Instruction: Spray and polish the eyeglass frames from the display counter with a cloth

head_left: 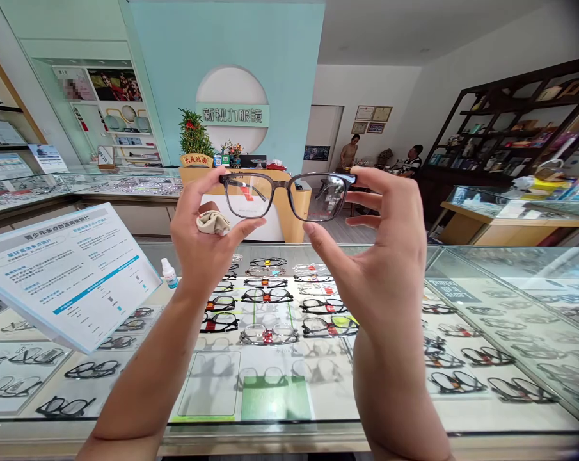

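Observation:
A pair of dark-framed eyeglasses (282,184) is held up above the glass display counter, its front edge-on between my two hands. My left hand (203,230) pinches the left end of the frame between thumb and fingers, and a crumpled beige cloth (213,223) is tucked in the same hand. On the other side, my right hand (380,237) grips the right end near the hinge, its thumb under the lens rim. The clear lenses let the room behind show through, and small printing is visible on them.
Under the glass counter top (270,419) lie several rows of eyeglasses (269,334). A printed sign (73,275) stands at the left, beside a small white bottle (169,274). Another counter (505,214) is at the right. Two people (350,152) are at the back.

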`<state>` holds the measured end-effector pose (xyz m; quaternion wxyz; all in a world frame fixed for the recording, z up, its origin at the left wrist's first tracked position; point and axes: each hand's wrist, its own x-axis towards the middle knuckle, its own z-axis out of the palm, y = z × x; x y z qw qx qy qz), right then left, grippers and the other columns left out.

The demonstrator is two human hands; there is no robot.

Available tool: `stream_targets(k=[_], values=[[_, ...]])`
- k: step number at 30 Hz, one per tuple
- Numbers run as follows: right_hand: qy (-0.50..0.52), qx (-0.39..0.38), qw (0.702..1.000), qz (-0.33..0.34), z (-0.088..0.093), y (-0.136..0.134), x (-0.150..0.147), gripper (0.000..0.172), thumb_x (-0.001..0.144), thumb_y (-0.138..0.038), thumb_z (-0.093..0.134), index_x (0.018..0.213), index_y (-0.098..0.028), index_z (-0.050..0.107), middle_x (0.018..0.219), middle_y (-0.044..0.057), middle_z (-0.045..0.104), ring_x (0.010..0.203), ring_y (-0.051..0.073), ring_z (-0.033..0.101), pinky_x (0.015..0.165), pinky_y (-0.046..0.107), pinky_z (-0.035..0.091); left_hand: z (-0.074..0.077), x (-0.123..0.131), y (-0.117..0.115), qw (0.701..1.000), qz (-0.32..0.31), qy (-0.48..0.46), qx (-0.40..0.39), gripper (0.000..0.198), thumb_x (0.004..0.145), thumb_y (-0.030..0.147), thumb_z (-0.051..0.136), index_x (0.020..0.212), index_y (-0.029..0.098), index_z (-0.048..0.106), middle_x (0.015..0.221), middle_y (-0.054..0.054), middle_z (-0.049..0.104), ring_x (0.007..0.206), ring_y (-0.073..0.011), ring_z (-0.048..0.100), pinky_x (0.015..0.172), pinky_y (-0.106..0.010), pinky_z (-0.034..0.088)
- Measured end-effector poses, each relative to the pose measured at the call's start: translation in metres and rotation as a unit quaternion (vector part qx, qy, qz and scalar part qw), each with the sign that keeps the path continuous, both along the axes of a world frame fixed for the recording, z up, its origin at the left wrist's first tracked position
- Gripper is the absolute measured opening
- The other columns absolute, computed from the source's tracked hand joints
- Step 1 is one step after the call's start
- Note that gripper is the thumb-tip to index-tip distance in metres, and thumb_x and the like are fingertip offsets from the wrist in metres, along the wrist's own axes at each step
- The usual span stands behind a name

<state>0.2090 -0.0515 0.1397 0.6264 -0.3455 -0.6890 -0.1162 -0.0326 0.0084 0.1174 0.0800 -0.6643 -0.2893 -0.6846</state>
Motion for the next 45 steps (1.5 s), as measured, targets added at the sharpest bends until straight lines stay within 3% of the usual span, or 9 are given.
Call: stream_targets(k=[4, 15, 21, 25, 34, 38, 42, 45], values=[[0.007, 0.01, 1.0, 0.011, -0.001, 0.001, -0.001, 0.064, 0.095, -0.033, 0.083, 0.153, -0.035, 0.056, 0.145, 0.014, 0.06, 0.132, 0.037, 0.065, 0.093, 0.058, 0.07, 0.002, 0.004, 0.001, 0.999, 0.032, -0.023, 0.031, 0.078, 0.081, 0.055, 0.1, 0.15, 0.036, 0.067, 0.153, -0.01, 0.07, 0.132, -0.0356, 0.073, 0.092, -0.05, 0.069], [0.001, -0.006, 1.0, 0.01, -0.004, 0.013, -0.002, 0.063, 0.097, -0.032, 0.078, 0.155, -0.031, 0.053, 0.152, 0.016, 0.06, 0.141, 0.038, 0.063, 0.097, 0.056, 0.071, -0.003, 0.012, 0.001, 0.99, 0.1, -0.014, 0.095, 0.085, 0.085, 0.059, 0.095, 0.158, 0.035, 0.061, 0.152, -0.012, 0.069, 0.112, -0.0287, 0.076, 0.083, -0.044, 0.067], [0.004, -0.063, 0.998, 0.03, -0.006, 0.019, -0.002, 0.067, 0.101, -0.036, 0.073, 0.162, -0.032, 0.046, 0.16, 0.016, 0.057, 0.149, 0.039, 0.061, 0.104, 0.058, 0.069, -0.005, 0.018, -0.007, 0.986, 0.131, -0.002, 0.107, 0.087, 0.085, 0.061, 0.094, 0.161, 0.035, 0.058, 0.151, -0.013, 0.067, 0.124, -0.0334, 0.072, 0.087, -0.046, 0.066], [0.008, -0.075, 0.996, 0.045, -0.006, 0.021, -0.001, 0.069, 0.101, -0.038, 0.073, 0.163, -0.034, 0.044, 0.16, 0.016, 0.057, 0.15, 0.04, 0.06, 0.107, 0.06, 0.067, -0.006, 0.022, -0.006, 0.983, 0.145, 0.004, 0.11, 0.087, 0.088, 0.064, 0.09, 0.162, 0.034, 0.056, 0.154, -0.014, 0.066, 0.12, -0.0316, 0.073, 0.083, -0.043, 0.066], [0.021, -0.068, 0.996, 0.057, -0.006, 0.025, -0.003, 0.067, 0.098, -0.037, 0.076, 0.159, -0.033, 0.047, 0.16, 0.015, 0.06, 0.146, 0.036, 0.063, 0.104, 0.056, 0.068, -0.011, 0.029, -0.007, 0.991, 0.097, -0.023, 0.093, 0.088, 0.092, 0.062, 0.087, 0.168, 0.045, 0.048, 0.169, -0.012, 0.058, 0.112, -0.0308, 0.077, 0.086, -0.046, 0.065], [0.023, -0.056, 0.997, 0.057, -0.006, 0.026, -0.003, 0.065, 0.097, -0.035, 0.077, 0.156, -0.032, 0.05, 0.157, 0.015, 0.062, 0.144, 0.036, 0.065, 0.099, 0.054, 0.069, -0.011, 0.031, -0.008, 0.99, 0.106, -0.026, 0.088, 0.089, 0.092, 0.063, 0.086, 0.17, 0.045, 0.046, 0.17, -0.012, 0.058, 0.108, -0.0304, 0.079, 0.085, -0.047, 0.066], [0.023, -0.05, 0.996, 0.064, -0.006, 0.026, -0.003, 0.065, 0.097, -0.036, 0.078, 0.156, -0.032, 0.049, 0.156, 0.015, 0.063, 0.145, 0.036, 0.065, 0.099, 0.054, 0.069, -0.011, 0.031, -0.009, 0.99, 0.111, -0.02, 0.088, 0.089, 0.094, 0.066, 0.083, 0.171, 0.044, 0.044, 0.17, -0.011, 0.059, 0.107, -0.0296, 0.08, 0.093, -0.052, 0.068], [0.026, -0.056, 0.997, 0.054, -0.005, 0.025, -0.004, 0.065, 0.097, -0.037, 0.078, 0.155, -0.031, 0.049, 0.158, 0.015, 0.061, 0.144, 0.037, 0.065, 0.099, 0.055, 0.069, -0.011, 0.031, -0.01, 0.993, 0.083, -0.017, 0.078, 0.091, 0.094, 0.066, 0.083, 0.172, 0.046, 0.041, 0.175, -0.011, 0.054, 0.112, -0.031, 0.08, 0.099, -0.055, 0.067]])
